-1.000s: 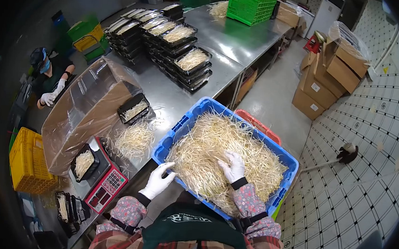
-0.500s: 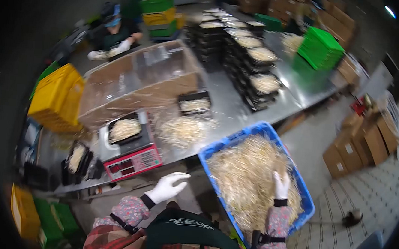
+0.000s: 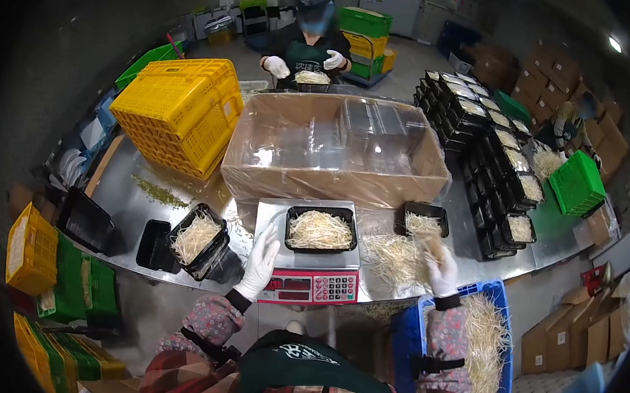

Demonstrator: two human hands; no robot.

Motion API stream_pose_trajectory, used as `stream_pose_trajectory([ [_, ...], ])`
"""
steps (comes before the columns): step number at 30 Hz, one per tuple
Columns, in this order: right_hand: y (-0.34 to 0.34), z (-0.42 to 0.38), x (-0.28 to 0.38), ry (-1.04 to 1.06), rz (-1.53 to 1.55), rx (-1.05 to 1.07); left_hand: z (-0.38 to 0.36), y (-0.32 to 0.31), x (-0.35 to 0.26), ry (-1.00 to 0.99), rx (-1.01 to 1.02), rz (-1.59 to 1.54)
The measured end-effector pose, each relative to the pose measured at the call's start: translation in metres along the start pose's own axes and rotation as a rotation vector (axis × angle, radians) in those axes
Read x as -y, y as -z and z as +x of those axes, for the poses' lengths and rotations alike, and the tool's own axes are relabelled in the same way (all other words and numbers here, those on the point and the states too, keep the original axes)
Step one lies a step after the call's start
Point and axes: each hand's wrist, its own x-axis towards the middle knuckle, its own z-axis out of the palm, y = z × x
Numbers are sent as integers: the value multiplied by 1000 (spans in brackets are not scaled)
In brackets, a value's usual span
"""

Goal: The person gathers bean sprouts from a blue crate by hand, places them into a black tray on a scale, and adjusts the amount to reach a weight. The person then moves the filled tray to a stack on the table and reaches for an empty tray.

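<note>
My left hand (image 3: 259,265), in a white glove, is open with its fingers stretched up beside the left edge of the scale (image 3: 309,284). On the scale sits a black tray of bean sprouts (image 3: 320,230). My right hand (image 3: 441,273), also gloved, is closed around a blurred bunch of bean sprouts (image 3: 432,246). It hovers at the right side of a loose sprout pile (image 3: 394,260), just below a part-filled black tray (image 3: 424,222). Under my right forearm stands a blue crate (image 3: 408,342) full of sprouts.
Behind the scale is a plastic-lined carton (image 3: 330,185) holding clear lids. Filled trays (image 3: 199,239) and stacked yellow crates (image 3: 175,114) stand to the left, stacked packed trays (image 3: 502,188) to the right. A co-worker (image 3: 310,50) handles a tray across the table.
My view has swung left toward the scale. My right hand has come out of the blue crate with sprouts and over the table. My left hand has moved up beside the scale.
</note>
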Motion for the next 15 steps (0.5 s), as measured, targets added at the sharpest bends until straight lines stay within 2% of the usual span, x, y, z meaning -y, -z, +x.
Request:
stream_pose_trajectory([
  [3,-72,62,44,318,-156,130,30,9,59,-23,-27,139],
  [5,-128,86,49,437,-327,151,43,-2,84,60,11,-463],
  [6,-153,93,54,466,-433,184,51,-7,98,53,24,-296],
  [7,-172,97,71,417,-538,283,53,-13,95,55,23,-304],
  [8,-197,97,68,467,-611,311,54,-21,85,1,0,-177],
  [9,-217,94,62,520,-524,363,56,-29,71,-53,-25,-48],
  [10,-233,87,59,465,-460,513,58,-35,57,-106,-50,84],
  [11,-243,80,58,444,-483,521,60,-38,46,-157,-75,218],
  [13,-250,73,59,411,-515,536,65,-42,33,-118,-26,236],
  [15,-258,69,51,368,-478,548,69,-51,26,-222,3,509],
])
